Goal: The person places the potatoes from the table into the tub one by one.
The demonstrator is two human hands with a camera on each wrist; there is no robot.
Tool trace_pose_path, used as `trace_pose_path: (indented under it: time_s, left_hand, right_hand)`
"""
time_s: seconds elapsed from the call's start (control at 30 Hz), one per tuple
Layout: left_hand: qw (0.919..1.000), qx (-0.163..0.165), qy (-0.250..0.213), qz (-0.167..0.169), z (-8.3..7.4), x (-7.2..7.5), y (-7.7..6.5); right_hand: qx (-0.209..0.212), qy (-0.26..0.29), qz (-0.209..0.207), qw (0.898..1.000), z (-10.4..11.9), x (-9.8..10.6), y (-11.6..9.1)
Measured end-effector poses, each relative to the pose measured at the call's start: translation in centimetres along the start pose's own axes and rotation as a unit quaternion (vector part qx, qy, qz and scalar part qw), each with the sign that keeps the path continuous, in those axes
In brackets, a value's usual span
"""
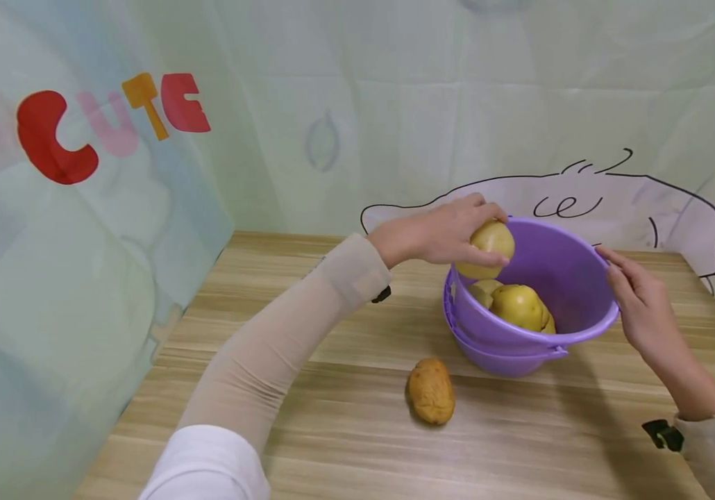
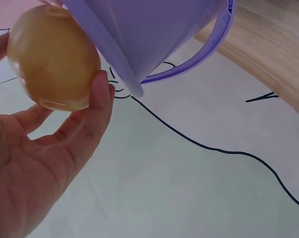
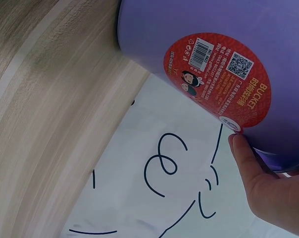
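Note:
A purple bucket (image 1: 582,285) stands on the table, its mouth tipped toward the head camera. Several yellow potatoes (image 1: 518,307) lie inside it. At the bucket's left rim my left hand (image 1: 448,230) holds another potato (image 1: 493,239), thumb and fingers spread round its sides; the left wrist view shows this potato (image 2: 53,59) right beside the rim. My right hand (image 1: 648,309) grips the bucket's right rim, with the thumb outside, near a red label (image 3: 219,79). In front of the bucket, a browner, wrinkled potato (image 1: 431,392) lies on the table.
The wood-grain table (image 1: 332,430) ends at a printed cloth backdrop (image 1: 345,139) behind the bucket. More cloth, with the word CUTE (image 1: 57,139), hangs along the left side. The bucket's purple handle (image 2: 199,62) hangs down against its outside.

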State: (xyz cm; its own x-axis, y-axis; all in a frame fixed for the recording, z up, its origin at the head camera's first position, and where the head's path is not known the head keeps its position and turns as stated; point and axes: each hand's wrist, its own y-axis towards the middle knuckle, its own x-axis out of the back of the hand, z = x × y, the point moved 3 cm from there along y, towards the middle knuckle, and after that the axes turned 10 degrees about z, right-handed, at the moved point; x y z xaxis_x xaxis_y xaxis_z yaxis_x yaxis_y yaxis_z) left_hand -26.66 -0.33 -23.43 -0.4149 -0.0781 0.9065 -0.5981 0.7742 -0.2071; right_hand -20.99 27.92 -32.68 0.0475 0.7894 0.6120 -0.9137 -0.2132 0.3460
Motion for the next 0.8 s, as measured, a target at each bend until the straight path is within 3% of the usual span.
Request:
trace_pose_path:
  time_s: [0.8]
  left_hand:
    - [0.9998,-0.016,0.005,0.008,-0.48,-0.59,0.86]
  right_hand:
    - [-0.008,-0.005,0.009,1.0,0.08,0.11,0.0]
